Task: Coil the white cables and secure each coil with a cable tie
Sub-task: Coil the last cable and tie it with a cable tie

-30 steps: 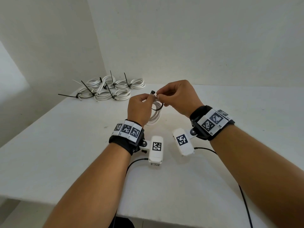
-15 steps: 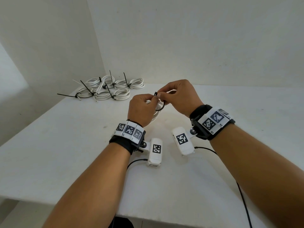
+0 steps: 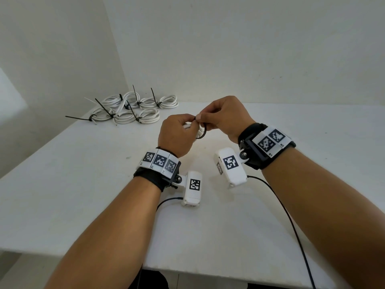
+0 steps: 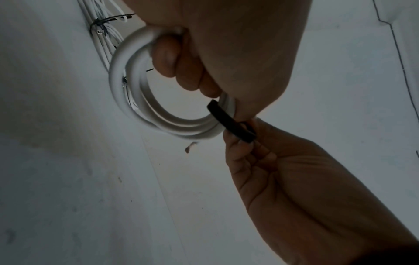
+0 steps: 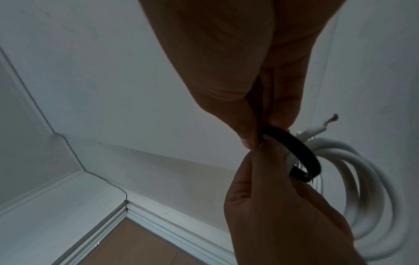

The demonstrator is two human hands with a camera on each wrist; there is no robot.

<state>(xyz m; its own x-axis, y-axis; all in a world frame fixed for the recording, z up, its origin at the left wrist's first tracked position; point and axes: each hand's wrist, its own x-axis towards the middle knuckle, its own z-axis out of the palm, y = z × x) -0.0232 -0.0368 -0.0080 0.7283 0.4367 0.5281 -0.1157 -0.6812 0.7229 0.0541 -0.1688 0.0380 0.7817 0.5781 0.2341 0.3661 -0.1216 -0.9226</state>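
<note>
Done pile: a cluster of tied white coils [image 3: 133, 110] lies at the far left corner of the counter [image 3: 83, 195], well apart from the hands. Each visible coil carries a black tie with its tail sticking out untrimmed. I make out roughly six, but they overlap and the count is unsure.

Coil in hand: one more white cable coil [image 4: 145, 100] is held up off the counter, several turns already wound, a bare cut end [image 5: 332, 119] poking out near the fingers.

Left hand [image 3: 177, 134]: grip closed round the top of the coil, fingers curled through the loop; thumb and forefinger also meet the tie where the two hands touch.

Right hand [image 3: 224, 116]: grip narrow, fingertips [image 5: 249, 141] pinching the black cable tie [image 5: 294, 152] just beside the left thumb.

Tie state: the tie arcs as a slack loop round the bundled turns, not drawn snug. Whether the tail has entered the head cannot be told; fingers cover that spot.

Stage, as judged: coiling of this cable finished, tying under way. Left: thread or pull the tie tight, then set the coil with the others.

Remaining cables: no loose uncoiled white cable shows on the counter in any view; this may be the last, though the frame edges hide some surface.

Other: black leads [image 3: 291, 226] from the wrist cameras trail across the counter, not part of the job.
</note>
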